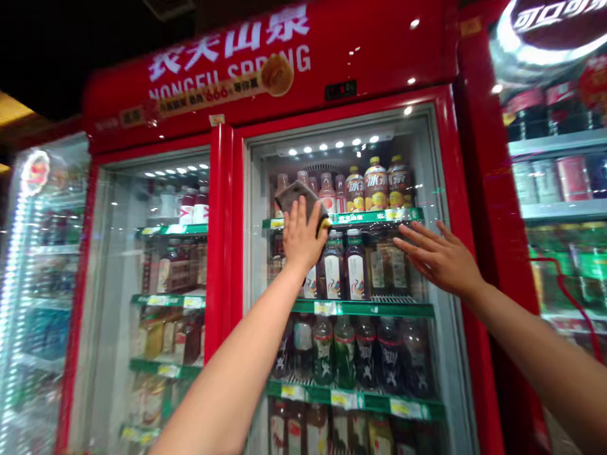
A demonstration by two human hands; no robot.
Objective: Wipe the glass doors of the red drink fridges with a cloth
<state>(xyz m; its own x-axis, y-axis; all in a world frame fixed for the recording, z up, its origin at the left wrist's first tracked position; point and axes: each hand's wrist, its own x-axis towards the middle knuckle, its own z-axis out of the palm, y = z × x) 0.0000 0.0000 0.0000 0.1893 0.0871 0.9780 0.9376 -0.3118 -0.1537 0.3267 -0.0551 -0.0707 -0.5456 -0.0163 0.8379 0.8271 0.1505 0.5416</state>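
I press a grey cloth (293,191) to the glass door (260,265) with my left hand (302,241), fingers slightly spread; my right hand (439,258), fingers spread, is near the door's right edge.

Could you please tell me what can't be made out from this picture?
In the head view:
1. Left hand's palm: hidden, turned toward the gray cloth.
2. Whatever stands directly behind the cloth: covered by it.
3. Right hand: the angle hides whether it touches the glass.
4. Display digits: too small and blurred.
5. Round sign: cut off by the right edge.
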